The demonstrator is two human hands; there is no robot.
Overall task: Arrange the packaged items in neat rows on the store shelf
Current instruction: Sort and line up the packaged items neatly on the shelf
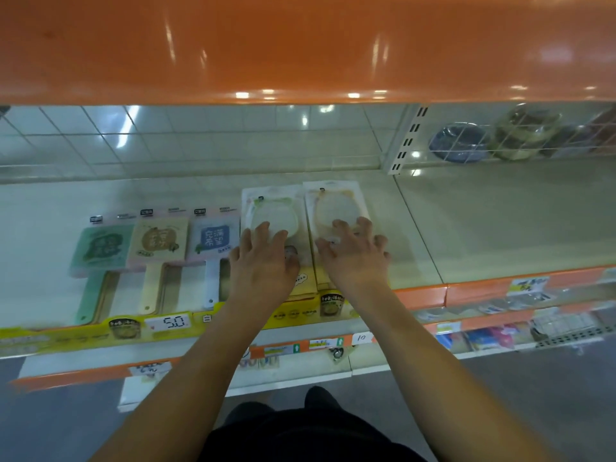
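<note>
Lower halves of two packs (pixel 273 211) under both hands (pixel 263 258)

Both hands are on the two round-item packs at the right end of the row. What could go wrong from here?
The left hand presses the green-rimmed pack right beside the blue-label pack; a sideways push could knock that one askew. The right hand rests with bent fingers on the yellow-rimmed pack, which sits slightly further back, so the row may end uneven.

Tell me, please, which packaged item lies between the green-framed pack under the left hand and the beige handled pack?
In the head view, the blue-labelled pack with a white handle lies between the beige pack and the green-framed pack under the left hand.
</note>
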